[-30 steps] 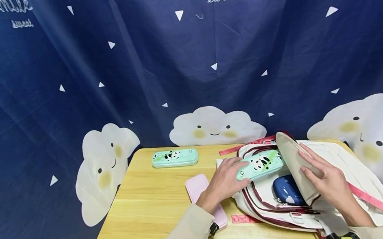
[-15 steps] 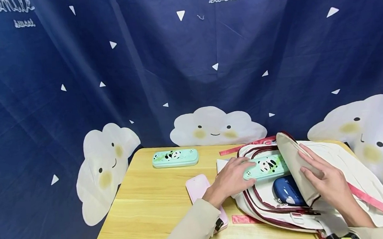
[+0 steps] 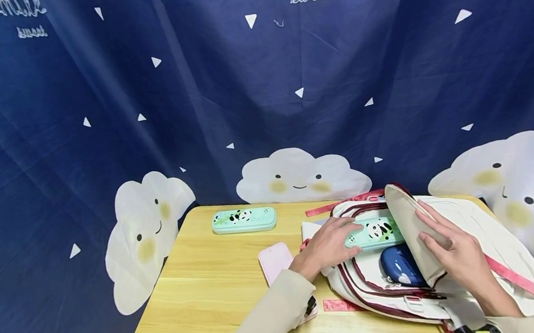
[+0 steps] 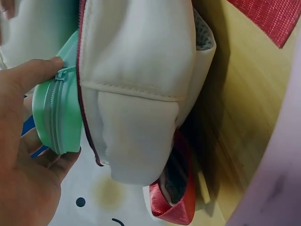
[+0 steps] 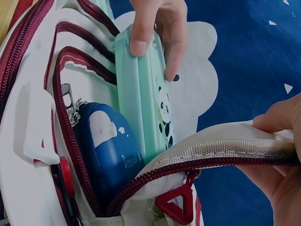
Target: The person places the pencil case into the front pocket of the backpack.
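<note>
From the head view, my left hand (image 3: pixel 331 242) pinches the left end of a long, mint-green pencil case with rounded corners and a panda print (image 3: pixel 379 232). The case's right end is hidden behind the cream fabric flap (image 3: pixel 408 223) of a white backpack with maroon zips (image 3: pixel 493 232). My right hand (image 3: pixel 457 248) holds that flap raised. Below the mint case sits a small, rounded navy case (image 3: pixel 402 268). On the pale wooden tabletop (image 3: pixel 197 292) lie a matching mint panda case (image 3: pixel 244 220) and, partly under my left sleeve, a flat pink case (image 3: pixel 276 262).

From the left wrist, my thumb and fingers straddle the mint case's narrow end, with the thumb beside its zip pull (image 4: pixel 66 71). The walls hold their shape, so I judge it stiff and fairly light; the smooth shell may slip, so gripping across this end, clear of the pull, seems best.

From the right wrist, the mint case slants down into the pocket, alongside the navy one; its lower end is hidden. My right hand pinches the flap's edge, which curves softly and looks pliable.
</note>
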`<state>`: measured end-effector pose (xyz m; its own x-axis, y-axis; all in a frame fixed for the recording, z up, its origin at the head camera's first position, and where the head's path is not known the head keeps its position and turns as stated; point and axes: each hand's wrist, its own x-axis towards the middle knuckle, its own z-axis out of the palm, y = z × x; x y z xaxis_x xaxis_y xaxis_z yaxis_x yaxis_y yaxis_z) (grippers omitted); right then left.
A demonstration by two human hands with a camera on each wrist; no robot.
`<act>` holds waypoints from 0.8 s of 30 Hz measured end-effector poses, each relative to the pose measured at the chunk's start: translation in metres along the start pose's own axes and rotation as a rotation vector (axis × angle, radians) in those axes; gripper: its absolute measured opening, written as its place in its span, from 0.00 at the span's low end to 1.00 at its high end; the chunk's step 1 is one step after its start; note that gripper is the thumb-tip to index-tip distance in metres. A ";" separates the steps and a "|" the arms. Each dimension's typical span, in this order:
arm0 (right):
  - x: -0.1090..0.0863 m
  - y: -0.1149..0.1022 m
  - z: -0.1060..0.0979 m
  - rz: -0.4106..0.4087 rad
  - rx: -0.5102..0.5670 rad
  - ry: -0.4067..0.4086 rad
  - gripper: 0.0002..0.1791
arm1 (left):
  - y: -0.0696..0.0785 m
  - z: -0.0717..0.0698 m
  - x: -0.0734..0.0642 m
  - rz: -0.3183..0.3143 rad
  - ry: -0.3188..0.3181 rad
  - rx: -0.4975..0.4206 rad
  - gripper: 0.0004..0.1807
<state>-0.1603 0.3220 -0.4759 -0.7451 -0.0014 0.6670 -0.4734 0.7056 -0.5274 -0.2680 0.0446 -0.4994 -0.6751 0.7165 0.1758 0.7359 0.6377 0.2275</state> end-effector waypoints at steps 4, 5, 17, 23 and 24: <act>0.000 0.000 -0.001 0.003 -0.003 -0.001 0.38 | -0.001 0.004 0.005 0.006 -0.025 0.014 0.31; 0.000 -0.001 -0.001 0.003 -0.002 -0.002 0.38 | -0.002 0.004 0.005 0.009 -0.029 0.016 0.32; 0.001 -0.002 -0.001 0.015 0.001 -0.012 0.37 | -0.008 0.011 0.003 0.017 -0.051 -0.006 0.33; 0.000 0.001 0.001 0.006 0.001 0.002 0.38 | -0.010 0.009 -0.002 0.030 -0.038 -0.001 0.32; 0.000 0.001 0.001 0.004 0.000 0.004 0.38 | -0.011 0.009 -0.003 0.030 -0.033 -0.004 0.32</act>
<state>-0.1612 0.3219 -0.4776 -0.7450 0.0049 0.6670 -0.4702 0.7055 -0.5303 -0.2733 0.0379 -0.5107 -0.6507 0.7442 0.1506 0.7555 0.6148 0.2263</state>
